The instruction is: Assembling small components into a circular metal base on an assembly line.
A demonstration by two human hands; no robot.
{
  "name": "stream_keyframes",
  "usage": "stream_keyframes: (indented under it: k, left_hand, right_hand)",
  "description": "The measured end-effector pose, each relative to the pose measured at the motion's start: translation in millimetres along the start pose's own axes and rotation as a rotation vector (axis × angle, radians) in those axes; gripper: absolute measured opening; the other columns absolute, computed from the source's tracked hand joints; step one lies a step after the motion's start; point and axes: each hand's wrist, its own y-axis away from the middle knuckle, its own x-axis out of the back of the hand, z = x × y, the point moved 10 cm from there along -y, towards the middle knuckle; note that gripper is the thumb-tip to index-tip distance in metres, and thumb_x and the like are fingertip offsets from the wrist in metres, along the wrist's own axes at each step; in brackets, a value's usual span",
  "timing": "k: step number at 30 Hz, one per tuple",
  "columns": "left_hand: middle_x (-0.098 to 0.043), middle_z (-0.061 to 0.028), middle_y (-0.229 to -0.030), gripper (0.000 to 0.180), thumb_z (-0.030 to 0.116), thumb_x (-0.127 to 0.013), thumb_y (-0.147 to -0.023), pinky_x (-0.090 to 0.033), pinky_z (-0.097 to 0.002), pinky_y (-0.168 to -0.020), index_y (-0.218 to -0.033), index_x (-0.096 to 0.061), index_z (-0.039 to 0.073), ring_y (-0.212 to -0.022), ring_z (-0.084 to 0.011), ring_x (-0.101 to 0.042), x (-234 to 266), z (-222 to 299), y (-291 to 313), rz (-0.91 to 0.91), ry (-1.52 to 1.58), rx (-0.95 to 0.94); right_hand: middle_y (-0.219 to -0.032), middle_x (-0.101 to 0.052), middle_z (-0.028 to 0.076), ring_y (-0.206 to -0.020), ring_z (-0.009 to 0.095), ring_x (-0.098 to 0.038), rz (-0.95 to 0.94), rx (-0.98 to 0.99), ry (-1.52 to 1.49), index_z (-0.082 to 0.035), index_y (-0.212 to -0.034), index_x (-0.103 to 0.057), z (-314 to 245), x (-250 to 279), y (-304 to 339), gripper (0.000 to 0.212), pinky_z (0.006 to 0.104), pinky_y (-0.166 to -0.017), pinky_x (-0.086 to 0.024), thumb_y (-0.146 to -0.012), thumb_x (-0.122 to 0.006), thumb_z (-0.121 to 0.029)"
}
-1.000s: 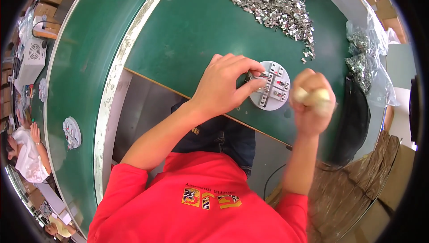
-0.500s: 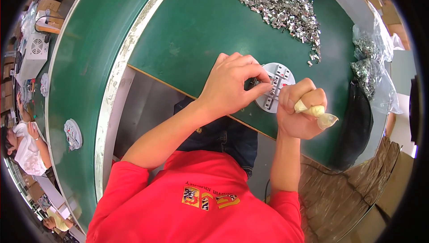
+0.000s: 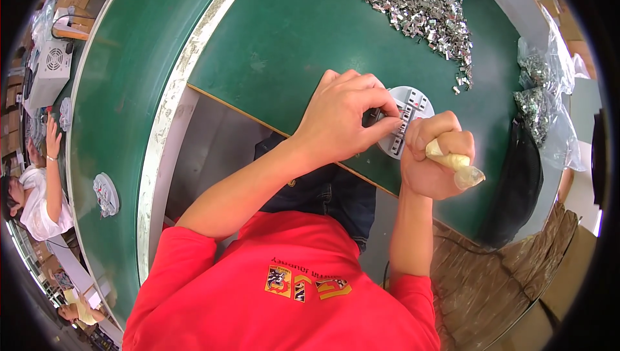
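Note:
A round grey disc (image 3: pixel 413 102) with slots lies at the near edge of the green table (image 3: pixel 290 34). My left hand (image 3: pixel 345 118) rests on its left side, fingers pinched on the disc. My right hand (image 3: pixel 436 157) is closed beside the disc's lower right edge; a pale rubber finger cot (image 3: pixel 462 169) covers one finger and sticks out to the right. Whether the right hand holds a small part is hidden by the fingers. A heap of small shiny metal clips (image 3: pixel 420 5) lies farther back on the table.
A green conveyor belt (image 3: pixel 123 73) curves along the left with a grey round part (image 3: pixel 105 194) on it. Clear bags of metal parts (image 3: pixel 539 102) sit at the right, above a black bag (image 3: pixel 516 189). Another person (image 3: pixel 35 189) sits at far left. Cardboard (image 3: pixel 491 286) lies lower right.
My right hand has come down and left from beside the disc until it touches the disc's lower right edge. My left hand stays pinched on the disc.

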Motion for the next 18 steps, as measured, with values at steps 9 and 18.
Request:
stream_keyframes:
  k: [9,18]
  left_hand:
    - [-0.069,0.0048,-0.092,0.013,0.025,-0.084,-0.085,-0.037,-0.0344,-0.082,-0.088,-0.075,0.016,-0.089,-0.017,-0.061,2,0,-6,0.019,-0.026,-0.063]
    - [-0.068,0.0045,-0.092,0.014,0.024,-0.084,-0.084,-0.037,-0.0349,-0.083,-0.089,-0.074,0.016,-0.089,-0.0176,-0.061,-19,-2,0,-0.006,0.004,-0.036]
  right_hand:
    - [-0.074,-0.053,0.014,-0.051,0.013,-0.041,-0.027,-0.022,-0.017,-0.004,-0.084,-0.048,10,3,-8,0.065,0.0285,-0.046,-0.036,-0.106,-0.039,-0.065]
    - [-0.073,-0.049,0.012,-0.046,0.01,-0.032,0.067,-0.067,-0.16,-0.007,-0.085,-0.045,17,27,-8,0.062,0.0273,-0.044,-0.032,-0.107,-0.035,-0.065]
